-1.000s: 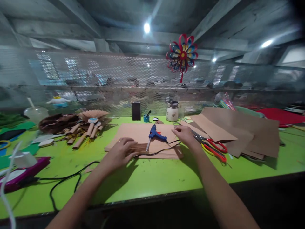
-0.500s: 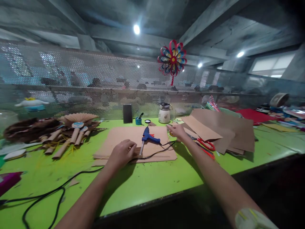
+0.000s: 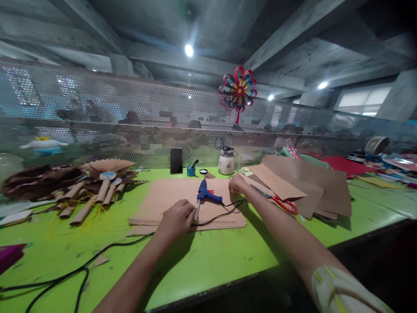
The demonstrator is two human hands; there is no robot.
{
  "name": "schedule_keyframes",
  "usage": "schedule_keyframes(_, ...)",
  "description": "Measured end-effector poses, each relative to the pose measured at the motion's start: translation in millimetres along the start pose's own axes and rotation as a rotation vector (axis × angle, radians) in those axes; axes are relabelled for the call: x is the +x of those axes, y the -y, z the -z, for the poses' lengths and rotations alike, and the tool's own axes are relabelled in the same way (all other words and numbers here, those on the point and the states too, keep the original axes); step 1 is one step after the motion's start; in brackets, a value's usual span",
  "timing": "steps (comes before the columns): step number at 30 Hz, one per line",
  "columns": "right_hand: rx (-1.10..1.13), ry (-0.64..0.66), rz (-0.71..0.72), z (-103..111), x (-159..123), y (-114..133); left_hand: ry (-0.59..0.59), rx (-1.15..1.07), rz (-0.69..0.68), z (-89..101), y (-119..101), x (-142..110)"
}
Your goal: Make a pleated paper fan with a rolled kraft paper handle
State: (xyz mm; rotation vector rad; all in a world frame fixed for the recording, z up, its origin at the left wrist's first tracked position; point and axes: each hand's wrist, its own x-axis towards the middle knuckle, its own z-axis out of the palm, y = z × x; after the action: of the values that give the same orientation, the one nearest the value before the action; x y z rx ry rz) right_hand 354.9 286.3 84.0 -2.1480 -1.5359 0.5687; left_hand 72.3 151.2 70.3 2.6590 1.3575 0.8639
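Blue plastic glue gun (image 3: 205, 194), lying on flat brown cardboard sheets (image 3: 163, 191) — easily dragged by a snag on its thin black cord (image 3: 222, 214), and a burn risk if hot. Left hand (image 3: 177, 217): fingers curled just beside its slim pale glue stick (image 3: 197, 208). Right hand (image 3: 239, 184): fingers bunched near the sheets' right edge. Clamped on something or merely bent — impossible to tell, undersides hidden.

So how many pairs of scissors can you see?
1: the red-handled scissors, between the right forearm and the brown paper sheets. More could be hidden behind that arm.
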Motion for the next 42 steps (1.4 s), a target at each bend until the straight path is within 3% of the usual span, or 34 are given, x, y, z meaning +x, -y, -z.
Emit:
schedule_keyframes(7,-0.008,0.091,-0.073,-3,-4,-2,0.021,-0.041,0.032,0.8,-5,-1)
schedule_keyframes(17,-0.096,0.133,-0.03,-7,-23,-3,0.051,0.017,0.104,1.6,-23,-6)
schedule_keyframes(23,-0.131,0.114,0.012,-8,-25,-9,0.05,0.003,0.119,-0.3,-20,-6)
schedule_keyframes(28,-0.166,0.018,0.051,-13,-27,-12,0.055,-0.004,0.124,-0.3,-20,-7)
schedule_keyframes(33,-0.201,-0.04,0.131,-13,-34,-10,0.055,0.003,0.124,1.7,-21,-8)
schedule_keyframes(42,-0.09,0.225,0.468,3,-47,-33,0.058,0.039,0.11,3.1,-12,-9)
